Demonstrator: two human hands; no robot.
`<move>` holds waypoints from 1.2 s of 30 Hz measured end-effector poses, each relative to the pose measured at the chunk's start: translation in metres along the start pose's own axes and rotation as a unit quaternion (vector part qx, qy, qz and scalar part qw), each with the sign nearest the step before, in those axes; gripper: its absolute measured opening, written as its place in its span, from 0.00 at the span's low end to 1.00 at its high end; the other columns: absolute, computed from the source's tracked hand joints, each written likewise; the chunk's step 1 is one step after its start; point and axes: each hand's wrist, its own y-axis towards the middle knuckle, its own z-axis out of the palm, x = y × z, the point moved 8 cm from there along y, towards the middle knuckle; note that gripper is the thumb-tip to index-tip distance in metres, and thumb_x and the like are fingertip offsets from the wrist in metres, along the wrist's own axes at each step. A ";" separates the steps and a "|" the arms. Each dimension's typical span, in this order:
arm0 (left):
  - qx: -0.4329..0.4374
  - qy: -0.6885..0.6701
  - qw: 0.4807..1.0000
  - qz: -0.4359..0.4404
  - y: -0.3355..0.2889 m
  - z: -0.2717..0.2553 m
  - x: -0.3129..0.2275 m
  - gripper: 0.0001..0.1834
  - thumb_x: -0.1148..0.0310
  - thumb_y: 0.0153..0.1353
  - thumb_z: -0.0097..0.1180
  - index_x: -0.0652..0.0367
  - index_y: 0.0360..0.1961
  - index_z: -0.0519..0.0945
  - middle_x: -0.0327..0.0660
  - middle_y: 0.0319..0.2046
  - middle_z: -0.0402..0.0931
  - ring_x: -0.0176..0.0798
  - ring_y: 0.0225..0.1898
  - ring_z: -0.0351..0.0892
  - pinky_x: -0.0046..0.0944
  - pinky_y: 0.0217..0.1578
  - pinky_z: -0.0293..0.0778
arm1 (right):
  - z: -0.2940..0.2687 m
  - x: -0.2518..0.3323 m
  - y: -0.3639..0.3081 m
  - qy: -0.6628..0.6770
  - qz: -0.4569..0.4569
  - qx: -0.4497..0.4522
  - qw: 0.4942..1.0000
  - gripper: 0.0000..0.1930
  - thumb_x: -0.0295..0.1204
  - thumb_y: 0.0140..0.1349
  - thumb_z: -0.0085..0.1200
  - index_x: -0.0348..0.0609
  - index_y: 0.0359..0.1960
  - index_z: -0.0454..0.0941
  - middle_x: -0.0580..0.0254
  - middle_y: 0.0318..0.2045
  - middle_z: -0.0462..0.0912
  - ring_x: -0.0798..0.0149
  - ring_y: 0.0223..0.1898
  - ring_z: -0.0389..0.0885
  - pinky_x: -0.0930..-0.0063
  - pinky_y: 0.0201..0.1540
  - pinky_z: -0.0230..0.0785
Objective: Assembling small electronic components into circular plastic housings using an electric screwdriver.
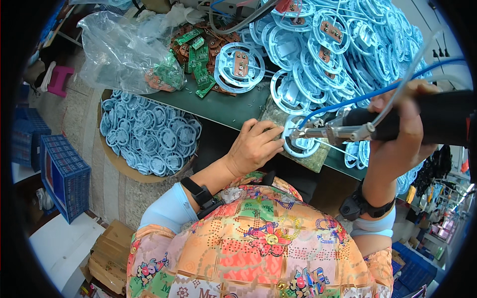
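My left hand (pixel 254 148) pinches the rim of a light blue round plastic frame (pixel 304 150), which lies on a worn greenish block (pixel 309 163) at the table's front edge. Wrapped in my right hand (pixel 408 124) is a black power screwdriver (pixel 443 118) with a metal nose, held nearly level. Its tip points left and reaches over the middle of the frame. A blue hose (pixel 380 90) runs to the nose. Whether the tip touches a screw, I cannot make out, because the nose covers part of the frame.
Behind the block, a large heap of similar blue frames (pixel 362 54) fills the right side. One frame with a brown circuit board (pixel 241 64) lies near loose green boards (pixel 200 59) and a clear plastic bag (pixel 119 54). More blue parts fill a round container (pixel 149 134) below left.
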 end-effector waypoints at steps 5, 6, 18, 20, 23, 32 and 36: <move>-0.002 0.014 1.000 0.006 0.002 0.002 -0.007 0.16 0.67 0.47 0.70 0.53 0.39 0.82 0.38 0.43 0.78 0.41 0.50 0.75 0.47 0.51 0.63 | 0.004 0.004 0.007 -0.010 -0.008 0.004 1.000 0.17 0.23 0.59 0.52 0.30 0.49 0.69 0.50 0.32 0.77 0.60 0.28 0.78 0.66 0.33 0.75; -0.003 0.016 1.000 0.003 0.002 0.001 -0.006 0.16 0.67 0.47 0.70 0.53 0.39 0.82 0.38 0.43 0.78 0.41 0.50 0.75 0.47 0.51 0.63 | 0.003 0.002 0.008 -0.001 0.011 -0.009 1.000 0.17 0.23 0.58 0.52 0.29 0.50 0.69 0.50 0.32 0.77 0.60 0.28 0.78 0.66 0.34 0.75; 0.013 0.038 0.999 0.016 0.004 0.006 -0.004 0.13 0.66 0.52 0.65 0.53 0.40 0.82 0.38 0.44 0.78 0.40 0.48 0.75 0.46 0.49 0.61 | -0.044 0.006 0.010 -0.157 -0.050 -0.121 0.979 0.11 0.25 0.61 0.49 0.27 0.39 0.75 0.45 0.31 0.79 0.56 0.28 0.81 0.63 0.34 0.79; 0.021 0.042 0.999 0.016 0.004 0.009 0.000 0.13 0.66 0.53 0.65 0.53 0.41 0.82 0.38 0.44 0.78 0.39 0.48 0.75 0.46 0.49 0.61 | -0.024 -0.009 0.010 -0.018 -0.036 -0.050 0.998 0.15 0.27 0.60 0.49 0.27 0.45 0.72 0.44 0.28 0.78 0.57 0.28 0.80 0.61 0.37 0.78; -0.004 0.037 0.999 0.026 0.003 0.005 -0.002 0.14 0.66 0.53 0.64 0.53 0.42 0.82 0.37 0.43 0.78 0.39 0.48 0.75 0.46 0.48 0.61 | -0.024 -0.012 0.018 0.018 0.038 -0.036 0.998 0.20 0.27 0.59 0.50 0.26 0.51 0.69 0.44 0.27 0.77 0.56 0.28 0.79 0.62 0.37 0.76; -0.053 -0.015 0.997 -0.049 0.020 -0.014 0.013 0.15 0.69 0.47 0.69 0.55 0.39 0.83 0.35 0.35 0.78 0.39 0.41 0.76 0.43 0.47 0.62 | -0.043 0.008 0.036 0.113 0.073 0.025 0.991 0.20 0.37 0.67 0.41 0.31 0.49 0.73 0.47 0.34 0.75 0.61 0.36 0.73 0.66 0.41 0.68; -0.042 -0.017 0.998 -0.044 0.025 -0.016 0.015 0.15 0.70 0.47 0.69 0.56 0.39 0.83 0.34 0.33 0.77 0.39 0.39 0.75 0.44 0.46 0.62 | -0.048 0.016 0.031 -0.019 0.008 -0.067 0.998 0.21 0.37 0.65 0.40 0.32 0.51 0.71 0.49 0.32 0.75 0.62 0.34 0.73 0.68 0.39 0.67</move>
